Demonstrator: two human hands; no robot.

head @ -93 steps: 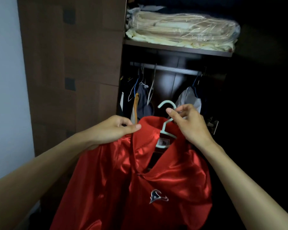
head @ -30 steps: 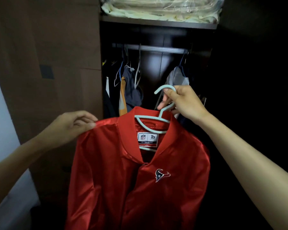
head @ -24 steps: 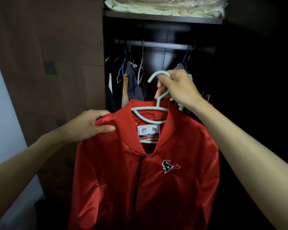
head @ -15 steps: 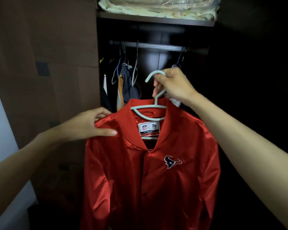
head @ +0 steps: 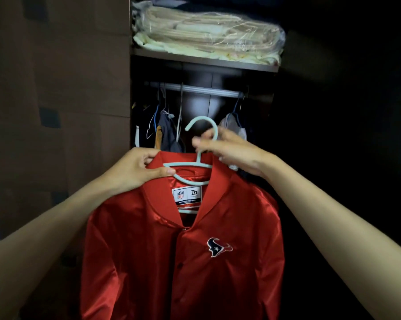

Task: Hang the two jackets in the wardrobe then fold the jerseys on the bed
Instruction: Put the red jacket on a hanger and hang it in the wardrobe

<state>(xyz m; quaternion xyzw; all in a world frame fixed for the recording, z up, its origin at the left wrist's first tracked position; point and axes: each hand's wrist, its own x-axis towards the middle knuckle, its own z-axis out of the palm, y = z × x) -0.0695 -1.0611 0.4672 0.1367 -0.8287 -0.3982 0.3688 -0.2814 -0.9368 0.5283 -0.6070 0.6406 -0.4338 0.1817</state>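
Note:
A shiny red jacket [head: 195, 262] with a bull-head logo hangs on a pale green hanger [head: 196, 167] in front of the open wardrobe. My right hand [head: 231, 151] grips the hanger's neck just under its hook. My left hand [head: 137, 168] pinches the jacket's collar at the left shoulder, thumb against the hanger's arm. The hook sits below the metal rail [head: 195, 88], apart from it. The jacket's lower part runs out of view.
Several garments on hangers [head: 165, 132] hang at the rail's left, one pale garment [head: 231, 125] at its right, with a gap between. A shelf [head: 201, 58] above holds plastic-wrapped cream bedding [head: 208, 35]. The brown wardrobe door [head: 61, 100] stands at left.
My left hand slid from the jacket's shoulder up to the collar beside the hanger. My right hand shifted its grip on the hanger neck. The view tilted up a little.

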